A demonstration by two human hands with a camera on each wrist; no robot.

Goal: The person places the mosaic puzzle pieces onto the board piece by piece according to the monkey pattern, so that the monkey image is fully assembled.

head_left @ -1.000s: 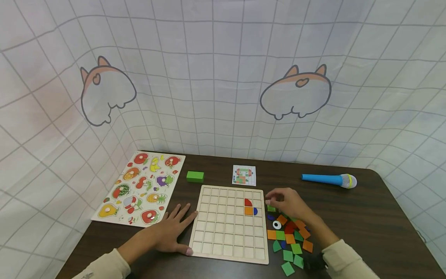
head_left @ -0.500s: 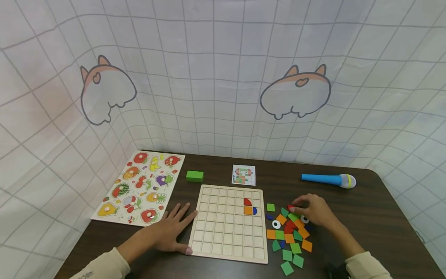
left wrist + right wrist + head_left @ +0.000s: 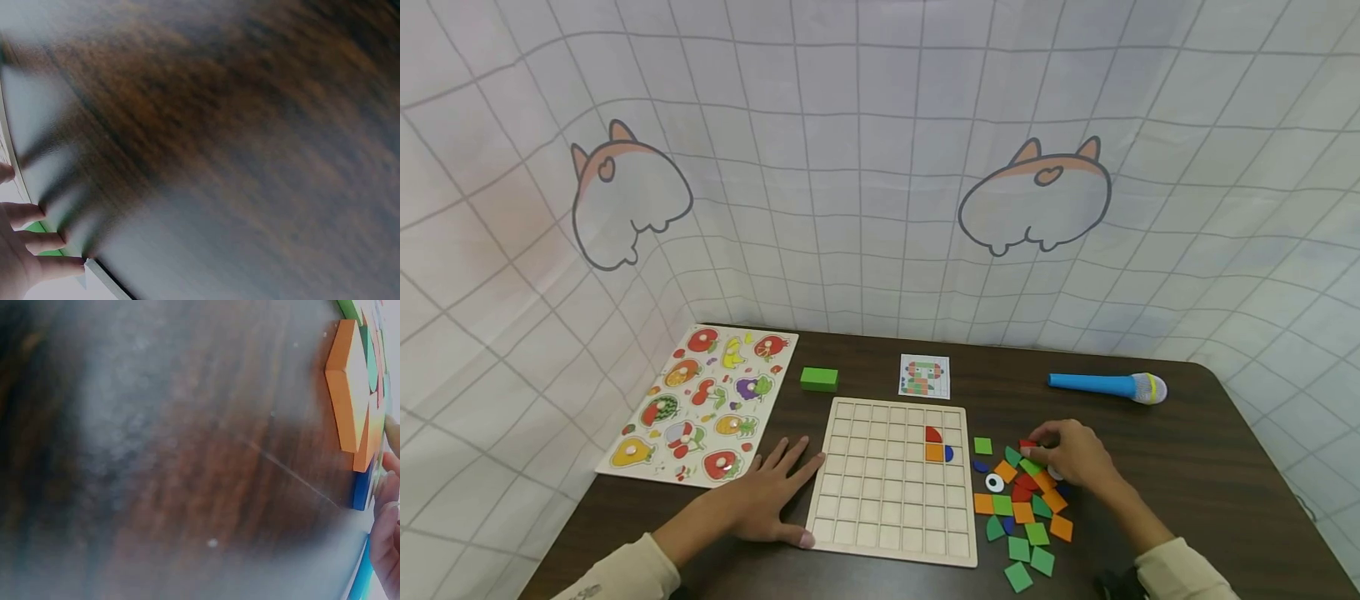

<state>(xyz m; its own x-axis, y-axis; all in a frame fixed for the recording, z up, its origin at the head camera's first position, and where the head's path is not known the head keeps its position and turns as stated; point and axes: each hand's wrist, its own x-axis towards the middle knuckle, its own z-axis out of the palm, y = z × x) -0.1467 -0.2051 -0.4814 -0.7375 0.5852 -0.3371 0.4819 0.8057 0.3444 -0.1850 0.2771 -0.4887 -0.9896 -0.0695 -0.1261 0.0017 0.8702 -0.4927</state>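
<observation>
A wooden grid board [image 3: 871, 483] lies in front of me in the head view. Set in its upper right cells are a red quarter-round piece [image 3: 933, 434], an orange square [image 3: 934, 452] and a blue half-round piece [image 3: 949, 453]. My left hand [image 3: 767, 500] rests flat on the table with spread fingers, its thumb and a fingertip at the board's left edge. To the board's right, my right hand [image 3: 1072, 456] pinches a red piece [image 3: 1027, 445] between thumb and fingers at the back of a loose pile; the piece's full shape is hidden. A white ring-like piece is partly covered by that hand.
Loose green, orange, red and blue pieces, among them an orange square [image 3: 1062, 527], spread right of the board. Behind the board are a pattern card [image 3: 925, 377] and a green block [image 3: 819, 379]. A fruit puzzle [image 3: 707, 408] lies left, a blue toy microphone [image 3: 1097, 386] right.
My right hand moved from the green square beside the board rightward to the red piece at the pile's back, then stayed nearly still there. The left hand has not moved.
</observation>
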